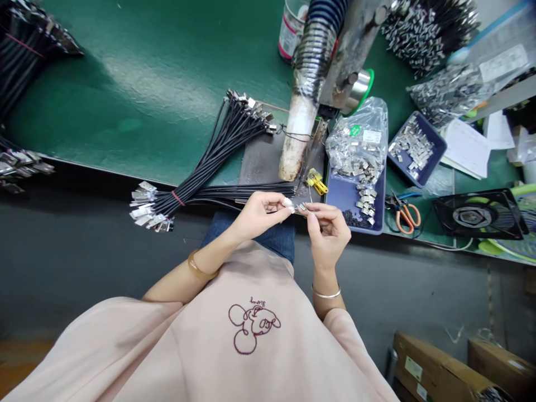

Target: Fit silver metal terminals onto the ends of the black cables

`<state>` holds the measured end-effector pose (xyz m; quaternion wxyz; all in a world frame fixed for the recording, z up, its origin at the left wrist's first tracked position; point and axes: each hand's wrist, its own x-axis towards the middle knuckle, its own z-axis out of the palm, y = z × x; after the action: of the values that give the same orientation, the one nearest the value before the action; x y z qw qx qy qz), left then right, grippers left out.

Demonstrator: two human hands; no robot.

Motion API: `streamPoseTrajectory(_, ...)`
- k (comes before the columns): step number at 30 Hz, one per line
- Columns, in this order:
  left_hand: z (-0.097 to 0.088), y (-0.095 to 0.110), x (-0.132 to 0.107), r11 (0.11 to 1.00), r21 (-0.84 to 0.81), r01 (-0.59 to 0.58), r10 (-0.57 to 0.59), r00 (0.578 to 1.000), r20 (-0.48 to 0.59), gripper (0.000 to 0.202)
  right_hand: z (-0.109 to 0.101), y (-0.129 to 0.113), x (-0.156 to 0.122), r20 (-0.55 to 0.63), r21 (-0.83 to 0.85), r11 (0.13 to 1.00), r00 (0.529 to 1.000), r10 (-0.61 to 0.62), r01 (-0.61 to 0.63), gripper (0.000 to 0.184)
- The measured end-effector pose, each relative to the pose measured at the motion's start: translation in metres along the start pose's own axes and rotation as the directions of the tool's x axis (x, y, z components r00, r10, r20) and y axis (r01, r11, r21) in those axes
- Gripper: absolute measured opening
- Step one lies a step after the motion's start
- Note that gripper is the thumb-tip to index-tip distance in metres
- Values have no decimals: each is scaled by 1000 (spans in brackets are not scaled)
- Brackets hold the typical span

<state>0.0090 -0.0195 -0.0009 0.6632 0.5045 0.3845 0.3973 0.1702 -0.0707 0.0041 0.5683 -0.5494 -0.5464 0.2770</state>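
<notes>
My left hand, with white covers on the fingertips, is closed in a pinch at the table's front edge. A black cable runs from the bundle to it, and its end sits between the fingers. My right hand meets it from the right, its thumb and forefinger pinched on a small silver metal connector shell. The two sets of fingertips almost touch. Behind them lies a bundle of black cables, tied with a red band, with metal connectors on the ends. A yellow clip-like tool is just beyond my right hand.
A fume hose hangs over a dark plate. At right are a blue tray of metal shells, a smaller tray, orange-handled pliers and a black fan. More cables lie far left.
</notes>
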Motion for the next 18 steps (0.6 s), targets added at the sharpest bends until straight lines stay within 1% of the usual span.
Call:
streamPoseTrajectory(3, 1, -2, -1, 999, -15, -29, 28, 999, -46, 14, 1, 2, 0, 28, 75, 995, 998, 60, -62, 9)
streamPoseTrajectory(5, 2, -3, -1, 999, -28, -43, 41, 996, -75, 14, 1, 3, 0, -5, 94, 991, 996, 91, -90, 10)
streamPoseTrajectory(6, 3, -4, -1, 998, -33, -47, 44, 995, -89, 13, 1, 3, 0, -37, 78, 994, 996, 83, -80, 10)
streamPoseTrajectory(8, 3, -5, 0, 998, -36, -50, 46, 993, -109, 13, 2, 3, -1, -85, 6, 1000, 996, 10, -10, 6)
streamPoseTrajectory(10, 4, -6, 0, 998, -25, -50, 47, 993, -107, 14, 1, 4, -3, -71, -73, 993, 993, -99, 94, 2)
streamPoseTrajectory(11, 4, -7, 0, 999, -12, -52, 50, 994, -99, 14, 1, 4, -3, -51, -102, 985, 988, -143, 137, 4)
streamPoseTrajectory(13, 3, -6, -2, 997, 40, -69, 73, 993, -97, 15, 1, 5, -4, -17, -140, 974, 983, -182, 178, 6)
streamPoseTrajectory(15, 2, -4, -3, 983, 149, -103, 119, 988, -98, 15, 0, 6, -3, -9, -143, 976, 986, -169, 166, 6)
streamPoseTrajectory(16, 1, -1, -4, 969, 214, -122, 144, 986, -85, 17, 0, 6, -2, -14, -131, 980, 988, -155, 152, 5)
streamPoseTrajectory(18, -1, 4, -5, 936, 317, -151, 163, 987, -13, 27, 0, 6, 0, -25, -98, 987, 992, -127, 124, 4)
